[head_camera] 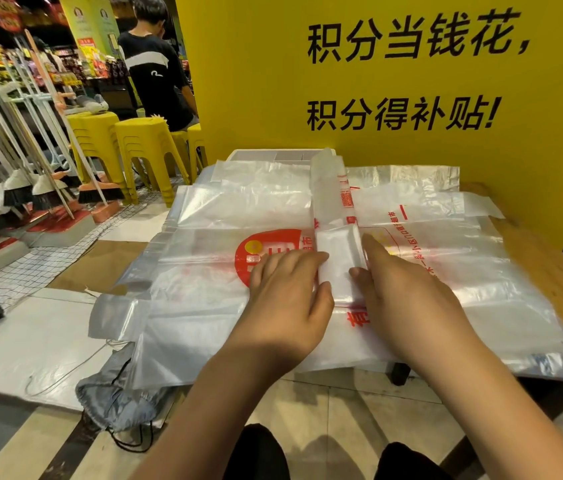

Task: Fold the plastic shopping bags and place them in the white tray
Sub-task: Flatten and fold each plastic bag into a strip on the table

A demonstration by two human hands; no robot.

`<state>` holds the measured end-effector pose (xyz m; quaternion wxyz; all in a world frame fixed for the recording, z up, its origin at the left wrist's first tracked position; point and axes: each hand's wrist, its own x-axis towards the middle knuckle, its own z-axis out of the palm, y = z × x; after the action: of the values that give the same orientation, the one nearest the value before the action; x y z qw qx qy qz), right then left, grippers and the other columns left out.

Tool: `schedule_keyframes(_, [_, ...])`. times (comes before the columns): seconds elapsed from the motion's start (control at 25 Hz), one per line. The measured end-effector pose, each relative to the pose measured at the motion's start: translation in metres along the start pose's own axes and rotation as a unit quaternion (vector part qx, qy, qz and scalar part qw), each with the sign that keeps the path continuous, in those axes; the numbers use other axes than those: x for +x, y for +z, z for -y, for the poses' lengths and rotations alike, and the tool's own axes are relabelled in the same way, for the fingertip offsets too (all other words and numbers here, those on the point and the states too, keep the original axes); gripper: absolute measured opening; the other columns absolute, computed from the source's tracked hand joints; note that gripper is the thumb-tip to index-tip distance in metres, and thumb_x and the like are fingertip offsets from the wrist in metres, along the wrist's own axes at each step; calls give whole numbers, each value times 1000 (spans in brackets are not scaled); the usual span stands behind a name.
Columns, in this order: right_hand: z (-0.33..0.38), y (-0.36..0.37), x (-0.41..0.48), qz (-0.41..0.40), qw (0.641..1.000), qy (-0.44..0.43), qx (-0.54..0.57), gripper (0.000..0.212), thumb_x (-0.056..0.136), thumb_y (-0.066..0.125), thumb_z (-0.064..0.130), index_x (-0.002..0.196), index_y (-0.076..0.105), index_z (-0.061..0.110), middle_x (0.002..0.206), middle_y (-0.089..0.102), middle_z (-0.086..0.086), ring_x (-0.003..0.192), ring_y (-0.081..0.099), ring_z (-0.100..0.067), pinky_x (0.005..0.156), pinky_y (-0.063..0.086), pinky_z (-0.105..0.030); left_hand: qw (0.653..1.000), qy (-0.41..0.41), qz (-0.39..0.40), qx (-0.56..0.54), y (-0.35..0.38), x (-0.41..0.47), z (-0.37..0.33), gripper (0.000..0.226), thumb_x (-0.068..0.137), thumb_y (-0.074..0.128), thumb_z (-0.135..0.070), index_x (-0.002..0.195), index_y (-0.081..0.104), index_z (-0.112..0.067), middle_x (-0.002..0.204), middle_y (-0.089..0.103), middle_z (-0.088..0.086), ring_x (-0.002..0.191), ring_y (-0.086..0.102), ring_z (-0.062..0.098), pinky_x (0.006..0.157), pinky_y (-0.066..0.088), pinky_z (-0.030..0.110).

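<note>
A stack of clear plastic shopping bags [224, 216] with red print lies spread over a wooden table [550, 265]. On top, one bag folded into a narrow strip [330, 188] runs from far to near, its near end doubled over [340, 258]. My left hand [287, 292] grips the left edge of that doubled end, thumb on top. My right hand [401, 289] pinches the right edge, index finger stretched along it and thumb on the plastic. The white tray [259, 154] stands at the far side against the yellow wall, mostly hidden behind the bags.
A yellow wall [394, 81] with black lettering closes off the back. Yellow stools [141, 147] and a rack of brooms [24, 161] stand to the left, where a person in a black shirt [155, 64] is. A grey drawstring bag [121, 400] lies on the floor.
</note>
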<state>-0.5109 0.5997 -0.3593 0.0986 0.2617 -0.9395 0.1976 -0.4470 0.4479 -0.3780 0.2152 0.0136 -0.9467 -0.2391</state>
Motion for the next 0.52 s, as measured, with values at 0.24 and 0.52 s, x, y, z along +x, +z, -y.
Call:
schedule_keyframes(0.24, [-2,7,1,-32,999,14,-39,49,99,43,36,147,36,25,125,54,-4,109,58,-31,73,46,-37,999,18,21,-19,5,4,4,49,94,34,-37,138,50,-23,148,39,-9,137,19,3,121,10,29])
schedule_keyframes(0.52, [-24,10,20,65,985,-136,-86,59,100,22,41,154,30,21,164,21,-1,152,14,-22,123,14,-40,988,42,138,62,-9,22,9,30,101,37,-32,131,41,-29,162,23,-8,148,1,1,123,-5,40])
